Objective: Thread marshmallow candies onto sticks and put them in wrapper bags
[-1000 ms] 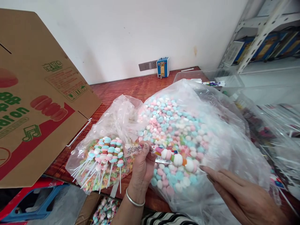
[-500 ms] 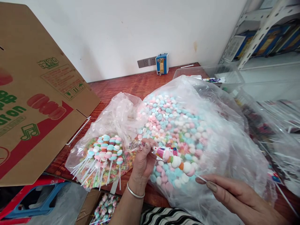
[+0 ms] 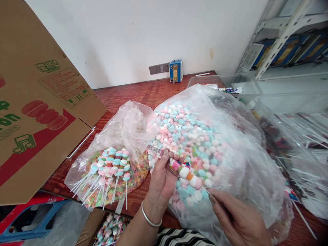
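My left hand is closed round a printed clear wrapper, whose tail end sticks out past my thumb. In my right hand, thumb and fingers pinch the white stick of a marshmallow skewer with white, orange and pink pieces. The skewer's far end is inside the wrapper's mouth. Below and behind both hands lies a large clear bag of pink, blue and white marshmallows. Several finished marshmallow skewers rest to the left on a smaller bag of ring-shaped candies.
A cardboard box stands at the left. Under the table edge, another carton holds wrapped skewers. A blue device sits by the wall socket. Clear plastic bins and a white shelf fill the right side.
My right hand has moved left and pushed the skewer further into the wrapper, closer to my left hand. The view has shifted slightly.
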The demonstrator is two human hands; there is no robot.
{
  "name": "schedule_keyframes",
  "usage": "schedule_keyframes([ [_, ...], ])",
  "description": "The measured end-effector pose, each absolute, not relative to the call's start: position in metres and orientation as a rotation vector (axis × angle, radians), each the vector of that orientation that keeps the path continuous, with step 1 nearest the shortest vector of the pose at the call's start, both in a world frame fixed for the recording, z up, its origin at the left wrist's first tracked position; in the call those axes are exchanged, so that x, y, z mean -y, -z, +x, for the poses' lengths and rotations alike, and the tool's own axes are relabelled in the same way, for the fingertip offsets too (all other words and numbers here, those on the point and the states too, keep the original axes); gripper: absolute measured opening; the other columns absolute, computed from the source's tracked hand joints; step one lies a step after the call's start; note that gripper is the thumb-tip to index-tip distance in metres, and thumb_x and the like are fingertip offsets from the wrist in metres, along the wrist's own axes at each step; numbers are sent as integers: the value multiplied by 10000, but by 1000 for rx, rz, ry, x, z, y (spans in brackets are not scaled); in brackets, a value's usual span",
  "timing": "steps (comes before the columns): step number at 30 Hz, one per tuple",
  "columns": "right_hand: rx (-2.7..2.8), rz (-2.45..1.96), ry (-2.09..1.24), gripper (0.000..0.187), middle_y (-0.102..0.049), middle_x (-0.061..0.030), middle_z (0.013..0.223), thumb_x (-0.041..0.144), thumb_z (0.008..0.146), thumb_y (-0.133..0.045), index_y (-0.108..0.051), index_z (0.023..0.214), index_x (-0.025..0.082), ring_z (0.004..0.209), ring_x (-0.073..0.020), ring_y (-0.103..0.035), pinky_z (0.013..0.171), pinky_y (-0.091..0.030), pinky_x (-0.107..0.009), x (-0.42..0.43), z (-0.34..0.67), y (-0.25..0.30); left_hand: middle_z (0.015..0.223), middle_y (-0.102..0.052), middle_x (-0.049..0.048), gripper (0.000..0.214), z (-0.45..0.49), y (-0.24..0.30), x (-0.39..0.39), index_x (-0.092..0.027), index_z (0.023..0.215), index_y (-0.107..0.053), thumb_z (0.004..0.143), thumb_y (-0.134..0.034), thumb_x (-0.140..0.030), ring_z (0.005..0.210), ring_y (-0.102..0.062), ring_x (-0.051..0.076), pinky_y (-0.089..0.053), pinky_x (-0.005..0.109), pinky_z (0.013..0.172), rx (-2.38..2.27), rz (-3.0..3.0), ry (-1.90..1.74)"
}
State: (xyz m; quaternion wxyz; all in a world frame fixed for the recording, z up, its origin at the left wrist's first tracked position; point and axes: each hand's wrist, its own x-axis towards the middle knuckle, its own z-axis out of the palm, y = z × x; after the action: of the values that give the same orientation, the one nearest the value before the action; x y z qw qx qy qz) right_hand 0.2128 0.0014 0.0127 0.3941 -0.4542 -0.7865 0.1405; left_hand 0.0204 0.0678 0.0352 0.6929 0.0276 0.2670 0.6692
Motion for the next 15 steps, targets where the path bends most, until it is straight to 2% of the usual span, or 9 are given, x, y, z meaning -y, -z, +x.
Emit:
schedule_keyframes([
  [4, 1945, -1108, -157, 120, -695, -13, 682, 200, 927, -543, -652, 977, 197, 590, -148, -673, 597, -520, -227, -3, 207, -4, 703, -562, -27, 103, 23, -40, -68, -145, 779, -617, 839, -679, -203, 665, -592, 94, -540, 265, 743, -624, 46, -1520],
  [8, 1857, -1138, -324, 97, -641, 5, 657, 195, 910, -568, -659, 944, 202, 560, -124, -627, 550, -474, -209, -2, 201, -1, 651, -520, -42, 116, 27, -43, -68, -144, 764, -613, 854, -660, -200, 613, -549, 75, -541, 261, 752, -650, 18, -1562],
  [11, 1676, -1188, -757, 89, -651, -6, 735, 263, 904, -598, -658, 947, 214, 645, -133, -638, 577, -484, -204, 2, 194, 0, 657, -517, -37, 156, 30, -44, -70, -140, 736, -591, 871, -637, -202, 621, -553, 74, -542, 263, 772, -660, -13, -1537],
  [12, 1565, -1209, -971, 114, -627, 3, 706, 314, 904, -603, -650, 931, 213, 614, -127, -613, 545, -473, -199, 3, 191, -1, 666, -519, -35, 162, 31, -44, -70, -140, 735, -585, 877, -627, -203, 627, -555, 75, -542, 265, 777, -656, -23, -1531],
  [13, 1415, -1223, -1216, 164, -574, 24, 637, 373, 903, -604, -635, 909, 211, 538, -109, -556, 487, -442, -190, 4, 188, -1, 674, -520, -34, 157, 32, -44, -70, -142, 744, -583, 883, -620, -206, 630, -555, 76, -542, 267, 779, -650, -28, -1530],
  [15, 1040, -1180, -1718, 268, -385, 89, 513, 478, 893, -592, -594, 863, 211, 379, -59, -319, 362, -308, -167, 4, 183, -4, 676, -517, -36, 132, 34, -45, -71, -149, 778, -588, 891, -606, -216, 624, -551, 79, -545, 269, 768, -639, -23, -1535],
])
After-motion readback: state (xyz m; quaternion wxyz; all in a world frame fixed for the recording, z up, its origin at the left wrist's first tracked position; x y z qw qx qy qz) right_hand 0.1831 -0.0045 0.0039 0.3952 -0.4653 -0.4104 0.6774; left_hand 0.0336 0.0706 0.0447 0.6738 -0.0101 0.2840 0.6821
